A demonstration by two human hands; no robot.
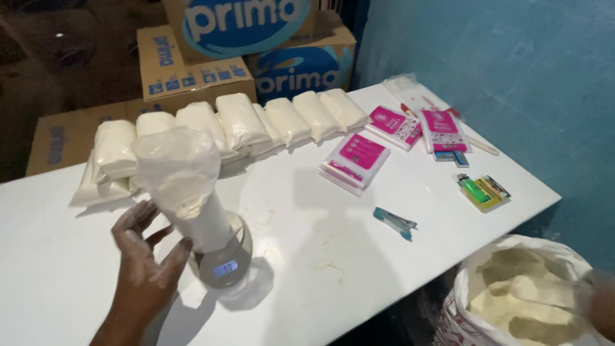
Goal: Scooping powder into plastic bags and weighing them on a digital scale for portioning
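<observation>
Head view: the left hand [144,256], dusted with white powder, is open with fingers spread, cupped just beside the lower part of a clear plastic bag of white powder [182,176] without visibly closing on it. The bag stands upright on a small round digital kitchen scale [224,259] whose blue display is lit. The right hand [599,301] appears only as a blur at the lower right edge, above a large open sack [474,282] that stands on the floor below the table edge and holds pale yellowish-white powder [525,301]; whether this hand is open or closed cannot be told. The scale rests on a white tabletop [333,256], lightly smeared with powder near its middle. Along the far edge lies a row of filled, sealed powder bags [237,122], overlapping one another. To the right lie stacks of small clear packets with pink labels [359,157], a blue utility cutter [394,222], a green lighter [473,187] on a small yellow pack, and a bundle of empty clear bags [403,86]. Behind the table, brown cardboard cartons with blue printing [256,51] are stacked; the wall on the right is painted blue [512,70], and the room is dim.
</observation>
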